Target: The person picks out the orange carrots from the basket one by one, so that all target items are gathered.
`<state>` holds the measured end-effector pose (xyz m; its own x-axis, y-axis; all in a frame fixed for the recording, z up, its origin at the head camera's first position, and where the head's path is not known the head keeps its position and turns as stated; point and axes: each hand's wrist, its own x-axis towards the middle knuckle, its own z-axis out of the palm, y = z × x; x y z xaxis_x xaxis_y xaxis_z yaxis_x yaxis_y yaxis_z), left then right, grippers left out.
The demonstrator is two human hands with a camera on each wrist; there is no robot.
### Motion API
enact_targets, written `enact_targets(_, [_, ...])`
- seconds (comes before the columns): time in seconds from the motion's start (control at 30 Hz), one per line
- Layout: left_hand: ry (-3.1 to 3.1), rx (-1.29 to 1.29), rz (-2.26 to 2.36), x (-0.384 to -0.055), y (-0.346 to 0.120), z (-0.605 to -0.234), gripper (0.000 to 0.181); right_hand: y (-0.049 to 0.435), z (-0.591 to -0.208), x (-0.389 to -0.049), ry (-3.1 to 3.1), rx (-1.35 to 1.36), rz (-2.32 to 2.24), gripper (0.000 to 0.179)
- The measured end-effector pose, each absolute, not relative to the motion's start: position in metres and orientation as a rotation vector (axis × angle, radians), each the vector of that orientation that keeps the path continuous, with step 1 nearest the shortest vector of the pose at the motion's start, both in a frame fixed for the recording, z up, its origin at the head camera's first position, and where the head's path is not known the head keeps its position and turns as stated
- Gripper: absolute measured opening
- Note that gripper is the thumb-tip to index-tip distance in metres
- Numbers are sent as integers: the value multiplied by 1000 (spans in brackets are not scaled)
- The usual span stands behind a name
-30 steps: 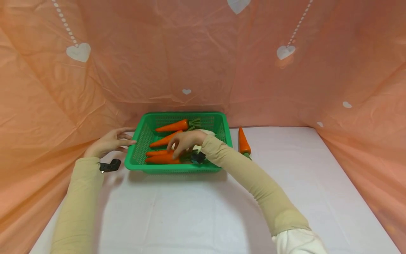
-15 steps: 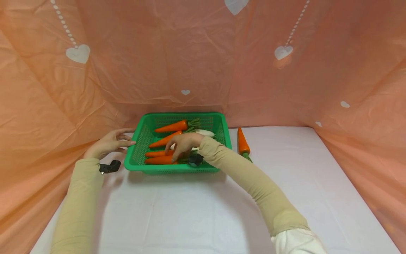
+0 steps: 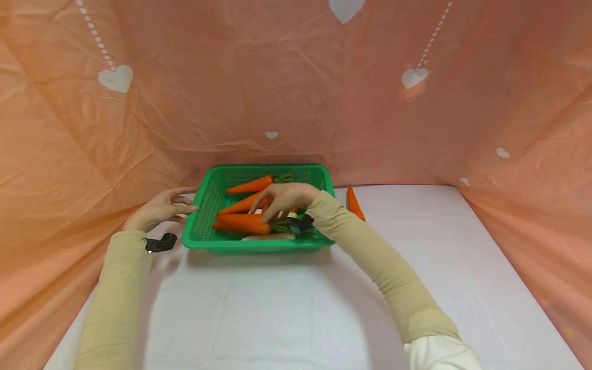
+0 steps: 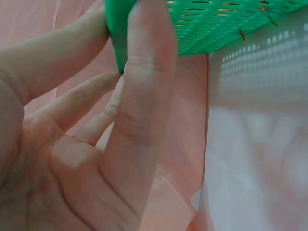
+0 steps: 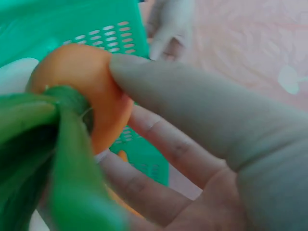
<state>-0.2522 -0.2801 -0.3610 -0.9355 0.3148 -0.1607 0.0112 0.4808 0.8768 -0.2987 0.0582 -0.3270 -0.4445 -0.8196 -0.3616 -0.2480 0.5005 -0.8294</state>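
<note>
Hands both pinch: left hand (image 3: 157, 210) the green basket rim (image 3: 259, 244), right hand (image 3: 288, 196) a carrot (image 3: 242, 223).

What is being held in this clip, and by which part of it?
The right grip holds a carrot by its thick end, beside the green tops. The left grip pinches the green basket by its left rim.

The head view looks forward-down, sharing the basket (image 3: 252, 244) with close-up wrist views.
</note>
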Motion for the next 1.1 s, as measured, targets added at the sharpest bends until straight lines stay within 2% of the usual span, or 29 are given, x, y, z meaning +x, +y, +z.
enact_targets(0.33, [2429, 257, 1440, -252, -278, -360, 72, 105, -306, -304, 1913, -798, -1092, 43])
enact_targets(0.63, [2428, 263, 1442, -252, -275, -360, 72, 169, -295, -302, 2039, -742, -1197, 45])
enact_targets(1.1, [2450, 277, 1389, -249, -274, -357, 74, 274, -319, -288, 1987, -550, -1602, 47])
